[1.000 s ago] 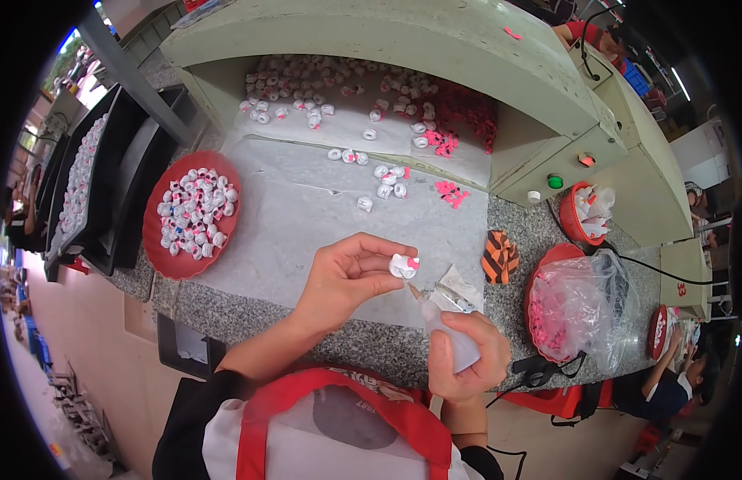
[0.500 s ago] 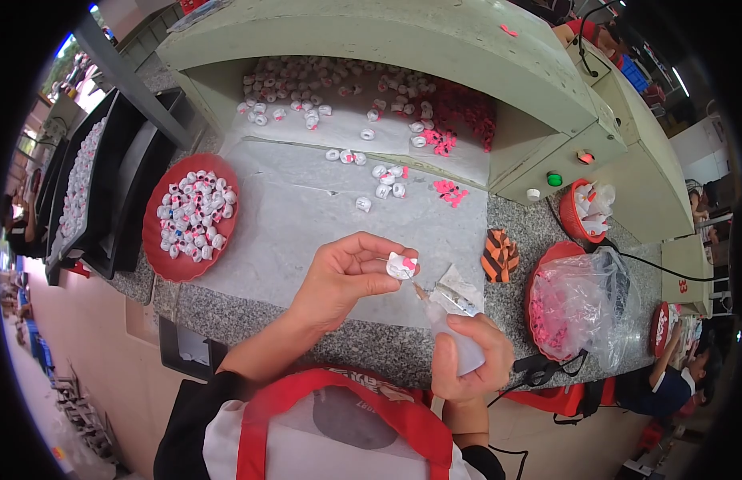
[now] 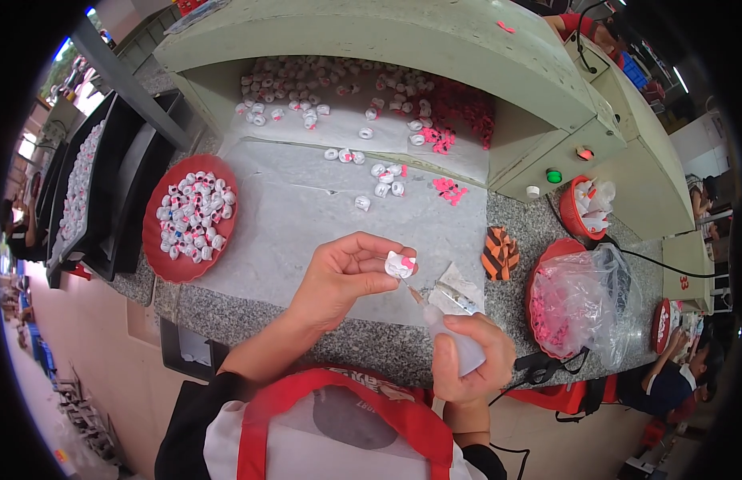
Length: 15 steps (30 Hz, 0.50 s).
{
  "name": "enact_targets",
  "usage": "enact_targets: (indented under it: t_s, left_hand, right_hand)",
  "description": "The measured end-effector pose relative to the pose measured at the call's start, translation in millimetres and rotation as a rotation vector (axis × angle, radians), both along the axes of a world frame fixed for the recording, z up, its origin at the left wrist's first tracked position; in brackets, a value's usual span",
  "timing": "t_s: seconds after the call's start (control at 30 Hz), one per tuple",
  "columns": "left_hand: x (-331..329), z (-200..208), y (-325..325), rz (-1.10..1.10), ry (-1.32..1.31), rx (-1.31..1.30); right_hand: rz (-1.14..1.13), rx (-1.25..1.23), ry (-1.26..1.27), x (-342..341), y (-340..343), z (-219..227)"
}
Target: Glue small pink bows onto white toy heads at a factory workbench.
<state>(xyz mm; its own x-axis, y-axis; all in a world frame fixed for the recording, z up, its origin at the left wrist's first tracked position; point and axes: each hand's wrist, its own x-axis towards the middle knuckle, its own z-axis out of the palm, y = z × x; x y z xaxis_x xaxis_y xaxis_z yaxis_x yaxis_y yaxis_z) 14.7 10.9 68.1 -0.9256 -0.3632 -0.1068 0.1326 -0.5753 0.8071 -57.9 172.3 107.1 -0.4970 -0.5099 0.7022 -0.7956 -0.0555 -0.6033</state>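
Observation:
Between the thumb and fingers of my left hand [image 3: 335,280] is a small white cat-head piece [image 3: 398,266] with a pink bow on it. My right hand [image 3: 487,364] is wrapped round a whitish squeeze bottle [image 3: 460,344] with a thin needle nozzle. The bottle tilts up and left, its needle tip at the lower edge of the cat head; whether it touches, I cannot tell. Beyond my hands, several loose white heads [image 3: 382,190] and a small heap of pink bows [image 3: 448,190] lie on the white sheet [image 3: 283,208].
A red dish [image 3: 152,244] of white heads stands at left, beside black trays [image 3: 135,192]. A pale green open-fronted box [image 3: 363,36] spans the back, with heads and bows inside. Rightward are a striped cloth [image 3: 500,254], a bag-covered dish [image 3: 583,292] and a red tub [image 3: 575,222].
The bottle's needle tip has moved slightly left and up, closer against the lower edge of the cat head. My left hand has barely moved and still holds the head.

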Motion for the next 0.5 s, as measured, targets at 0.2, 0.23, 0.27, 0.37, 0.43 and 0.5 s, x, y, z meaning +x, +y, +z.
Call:
enact_targets:
  t_s: [0.2,0.23,0.27,0.37,0.43,0.5]
  left_hand:
    - [0.2,-1.1,-2.6,0.001,-0.021,-0.028]
    - [0.6,-2.2,-4.2,0.006,-0.029,-0.046]
    - [2.2,-4.9,-6.3,0.007,-0.025,-0.042]
    - [2.2,-23.3,-15.3,0.071,-0.057,-0.082]
    - [1.4,-28.5,-11.8,0.064,-0.050,-0.085]
    - [2.3,-26.0,-6.4,0.038,-0.056,-0.068]
  right_hand:
    - [-0.092,-0.004,-0.093,-0.6,-0.3,-8.5]
    - [-0.166,0.020,-0.156,-0.4,0.3,-11.3]
    - [-0.165,0.023,-0.152,-4.1,2.3,-14.7]
    - [-0.096,-0.027,-1.147,-36.7,3.2,-50.3]
    - [-0.100,-0.062,-0.972,-88.0,-7.3,-122.3]
    - [-0.363,0.420,-0.787,-131.6,-41.3,-124.3]
